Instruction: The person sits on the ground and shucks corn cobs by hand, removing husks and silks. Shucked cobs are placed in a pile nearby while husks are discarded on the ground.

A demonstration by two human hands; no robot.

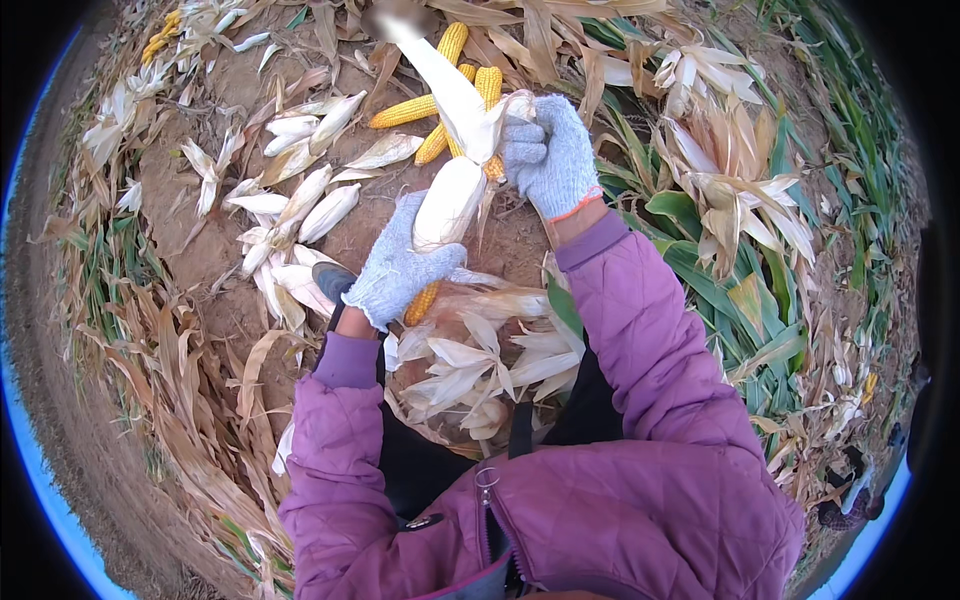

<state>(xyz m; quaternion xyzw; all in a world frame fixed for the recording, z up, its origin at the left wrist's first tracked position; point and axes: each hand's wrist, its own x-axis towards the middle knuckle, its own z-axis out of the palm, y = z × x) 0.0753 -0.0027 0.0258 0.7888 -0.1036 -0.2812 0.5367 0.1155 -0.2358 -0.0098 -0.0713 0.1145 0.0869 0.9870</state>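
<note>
My left hand (405,259), in a grey knit glove, is wrapped around an ear of corn (450,202) still covered by pale inner husk. My right hand (551,154), gloved the same way, has its fingers closed at the tip of that ear, on the husk (517,106). A long white husk leaf (442,79) stretches up and away from the ear; its far end is blurred. Several bare yellow cobs (405,112) lie crossed on the soil behind it, partly covered by the leaf. Below my left hand another yellow cob (421,304) shows in part.
Loose husks (300,195) are scattered on the soil to the left, with more husks (472,367) between my legs. Dry stalks (187,405) lie at lower left, green corn leaves (735,300) at right. More yellow cobs (161,37) sit at far upper left.
</note>
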